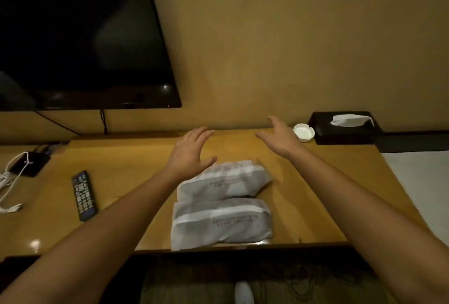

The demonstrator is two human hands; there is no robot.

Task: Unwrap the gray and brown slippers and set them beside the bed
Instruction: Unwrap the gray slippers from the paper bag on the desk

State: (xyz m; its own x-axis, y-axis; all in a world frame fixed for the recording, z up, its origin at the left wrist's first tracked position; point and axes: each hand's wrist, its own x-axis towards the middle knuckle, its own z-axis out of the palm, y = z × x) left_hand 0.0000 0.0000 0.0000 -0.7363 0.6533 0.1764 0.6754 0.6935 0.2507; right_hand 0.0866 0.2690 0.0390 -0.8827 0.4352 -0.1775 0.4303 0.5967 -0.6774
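Hovering over two wrapped slipper packs (222, 204): left hand (192, 152), right hand (281, 137), fingers spread, empty.

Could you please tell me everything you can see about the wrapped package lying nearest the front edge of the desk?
The near package is a long, flat bundle in thin, whitish, slightly see-through wrapping, with something dark showing through. A paler band runs along it, with small printed text too blurred to read. It is still sealed, lying flat and crosswise on the wooden desk, at its front edge. Its far side meets or nearly meets the second package. Neither hand touches it.
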